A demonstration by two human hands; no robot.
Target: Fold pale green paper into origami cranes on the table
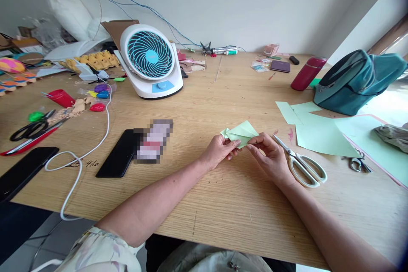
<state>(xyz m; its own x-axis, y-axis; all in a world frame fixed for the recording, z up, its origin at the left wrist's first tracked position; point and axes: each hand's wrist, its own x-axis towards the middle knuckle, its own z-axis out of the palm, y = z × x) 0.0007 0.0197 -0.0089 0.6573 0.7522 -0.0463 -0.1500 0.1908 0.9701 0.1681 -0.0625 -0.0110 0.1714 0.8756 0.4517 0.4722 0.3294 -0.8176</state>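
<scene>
A folded piece of pale green paper [244, 131] is held just above the table, between my two hands. My left hand [219, 149] pinches its lower left part, thumb on top. With thumb and fingers, my right hand [269, 155] grips the lower right corner. Creases and overlapping layers show on the paper, and a small folded point sticks out at its left end. Close beside my right hand lie scissors [302, 165] with cream handles, their blades pointing up and left. The fingers underneath the paper are partly hidden.
Green paper sheets [321, 134] lie on the right, near a teal bag [357, 83] and a red bottle [307, 74]. A white fan [151, 61] stands at the back left. Phones [116, 153] and a white cable [106, 123] lie left; black-handled scissors [32, 127] are farther left.
</scene>
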